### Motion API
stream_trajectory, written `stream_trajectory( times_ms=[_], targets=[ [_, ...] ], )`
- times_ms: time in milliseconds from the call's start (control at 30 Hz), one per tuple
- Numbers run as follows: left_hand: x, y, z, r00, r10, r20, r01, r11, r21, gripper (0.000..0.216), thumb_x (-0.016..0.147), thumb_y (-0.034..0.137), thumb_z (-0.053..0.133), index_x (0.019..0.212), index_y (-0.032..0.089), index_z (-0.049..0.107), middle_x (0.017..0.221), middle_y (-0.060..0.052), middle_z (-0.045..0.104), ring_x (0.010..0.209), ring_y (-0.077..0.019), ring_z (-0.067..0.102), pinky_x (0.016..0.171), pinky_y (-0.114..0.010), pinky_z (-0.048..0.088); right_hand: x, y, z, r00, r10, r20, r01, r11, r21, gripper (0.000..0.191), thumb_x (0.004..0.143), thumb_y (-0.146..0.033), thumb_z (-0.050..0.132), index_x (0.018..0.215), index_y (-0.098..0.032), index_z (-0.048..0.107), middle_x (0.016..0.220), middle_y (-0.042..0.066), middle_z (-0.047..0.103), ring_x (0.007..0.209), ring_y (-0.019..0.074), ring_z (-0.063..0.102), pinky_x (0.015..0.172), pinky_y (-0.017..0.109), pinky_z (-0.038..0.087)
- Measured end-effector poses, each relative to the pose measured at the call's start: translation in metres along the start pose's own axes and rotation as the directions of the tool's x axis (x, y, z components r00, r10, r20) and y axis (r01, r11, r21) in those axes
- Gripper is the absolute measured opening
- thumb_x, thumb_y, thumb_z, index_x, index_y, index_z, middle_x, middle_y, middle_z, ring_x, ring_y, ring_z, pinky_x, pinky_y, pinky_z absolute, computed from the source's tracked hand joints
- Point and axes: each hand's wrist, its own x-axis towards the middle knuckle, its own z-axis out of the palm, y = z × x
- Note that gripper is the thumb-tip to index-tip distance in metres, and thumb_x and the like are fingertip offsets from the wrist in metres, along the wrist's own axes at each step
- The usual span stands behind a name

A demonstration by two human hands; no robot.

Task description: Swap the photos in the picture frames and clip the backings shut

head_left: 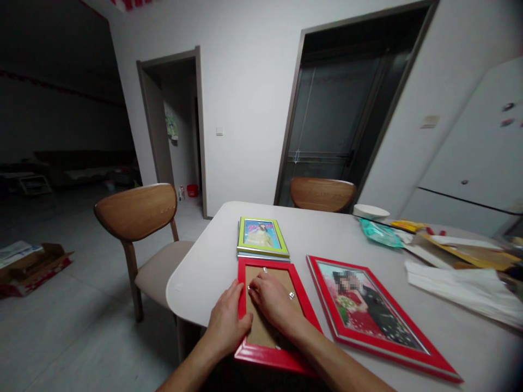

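A red picture frame (255, 355) lies face down near the table's front edge, its brown backing board (258, 329) showing. Small metal clips (291, 295) sit along the inner rim of the frame. My left hand (229, 316) grips the left side of this frame, thumb on top and fingers along the outer edge. With fingertips pinched together, my right hand (273, 298) is at a small clip (249, 287) on the left rim; its wrist hides part of the board. Beside it, a larger red-framed photo (368, 305) lies face up.
Just beyond are stacked frames, a yellow-green one (261, 237) on top. A white bowl (371, 212), teal plastic packet (379, 233) and white paper (466, 288) lie on the right of the white table (204, 277). Wooden chairs (139, 212) stand left and behind.
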Motion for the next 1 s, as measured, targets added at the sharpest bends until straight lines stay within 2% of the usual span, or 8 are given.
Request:
stream_trajectory(
  times_ms=[100, 200, 300, 367, 433, 533, 700, 1000],
  targets=[
    [-0.001, -0.001, 0.0, 1.0, 0.001, -0.002, -0.001, 1.0, 0.007, 0.058, 0.065, 0.021, 0.048, 0.121, 0.009, 0.039, 0.128, -0.012, 0.038, 0.115, -0.0225, 0.036, 0.098, -0.032, 0.027, -0.002, 0.003, -0.005, 1.0, -0.021, 0.012, 0.021, 1.0, 0.022, 0.022, 0.077, -0.023, 0.041, 0.073, -0.015, 0.062, 0.077, 0.007, 0.057, 0.074, 0.0149, 0.05, 0.067, 0.024, 0.036],
    [-0.002, -0.001, 0.001, 1.0, 0.004, -0.003, -0.004, 1.0, 0.011, 0.057, 0.066, 0.022, 0.048, 0.12, 0.007, 0.039, 0.127, -0.013, 0.039, 0.115, -0.0229, 0.036, 0.098, -0.032, 0.027, -0.016, 0.008, -0.021, 0.993, -0.098, 0.069, 0.085, 0.982, 0.17, 0.023, 0.077, -0.023, 0.04, 0.084, -0.017, 0.062, 0.083, 0.006, 0.057, 0.08, 0.0149, 0.051, 0.073, 0.024, 0.038],
    [-0.002, -0.001, 0.001, 1.0, 0.004, -0.002, -0.004, 1.0, 0.009, 0.057, 0.066, 0.022, 0.048, 0.12, 0.007, 0.038, 0.128, -0.013, 0.038, 0.115, -0.0232, 0.036, 0.098, -0.033, 0.027, -0.036, 0.016, -0.045, 0.968, -0.154, 0.2, 0.084, 0.943, 0.322, 0.024, 0.072, -0.02, 0.046, 0.091, -0.019, 0.061, 0.099, 0.006, 0.054, 0.092, 0.0159, 0.049, 0.083, 0.027, 0.036],
    [-0.003, 0.0, 0.0, 1.0, -0.001, -0.002, 0.001, 1.0, 0.004, 0.057, 0.065, 0.022, 0.048, 0.12, 0.008, 0.039, 0.128, -0.013, 0.037, 0.115, -0.023, 0.036, 0.098, -0.032, 0.027, -0.049, 0.02, -0.058, 0.931, -0.164, 0.326, 0.041, 0.935, 0.353, 0.028, 0.065, -0.016, 0.051, 0.09, -0.022, 0.062, 0.11, 0.005, 0.049, 0.1, 0.0171, 0.046, 0.087, 0.029, 0.033],
    [-0.002, 0.001, -0.001, 1.0, -0.003, -0.007, 0.003, 1.0, 0.001, 0.057, 0.065, 0.021, 0.048, 0.12, 0.009, 0.039, 0.128, -0.012, 0.037, 0.115, -0.0223, 0.036, 0.098, -0.032, 0.027, -0.058, 0.019, -0.065, 0.904, -0.156, 0.398, 0.011, 0.939, 0.344, 0.031, 0.06, -0.012, 0.053, 0.088, -0.024, 0.063, 0.115, 0.003, 0.045, 0.106, 0.018, 0.041, 0.09, 0.03, 0.031],
    [-0.002, 0.002, -0.001, 1.0, -0.001, -0.009, 0.002, 1.0, 0.007, 0.055, 0.065, 0.02, 0.047, 0.119, 0.01, 0.04, 0.128, -0.012, 0.037, 0.115, -0.0211, 0.036, 0.098, -0.031, 0.027, -0.061, 0.015, -0.063, 0.92, -0.138, 0.368, 0.017, 0.949, 0.314, 0.025, 0.059, -0.011, 0.053, 0.078, -0.023, 0.066, 0.114, 0.003, 0.045, 0.109, 0.0187, 0.038, 0.092, 0.031, 0.028],
    [-0.002, 0.001, 0.0, 1.0, 0.003, -0.02, -0.003, 1.0, 0.014, 0.054, 0.065, 0.02, 0.047, 0.118, 0.01, 0.042, 0.127, -0.01, 0.039, 0.115, -0.0204, 0.036, 0.098, -0.03, 0.026, -0.058, 0.014, -0.049, 0.956, -0.123, 0.267, 0.036, 0.951, 0.308, 0.014, 0.064, -0.015, 0.052, 0.065, -0.02, 0.065, 0.105, 0.005, 0.05, 0.101, 0.0188, 0.043, 0.086, 0.031, 0.032],
    [-0.003, 0.005, -0.004, 1.0, -0.011, -0.002, 0.011, 1.0, 0.012, 0.054, 0.065, 0.021, 0.047, 0.117, 0.012, 0.043, 0.127, -0.01, 0.039, 0.114, -0.0199, 0.037, 0.097, -0.029, 0.027, -0.043, 0.021, -0.045, 0.977, -0.111, 0.184, 0.043, 0.94, 0.337, 0.016, 0.071, -0.024, 0.048, 0.078, -0.02, 0.062, 0.091, 0.004, 0.056, 0.087, 0.0151, 0.049, 0.077, 0.025, 0.036]
  ],
)
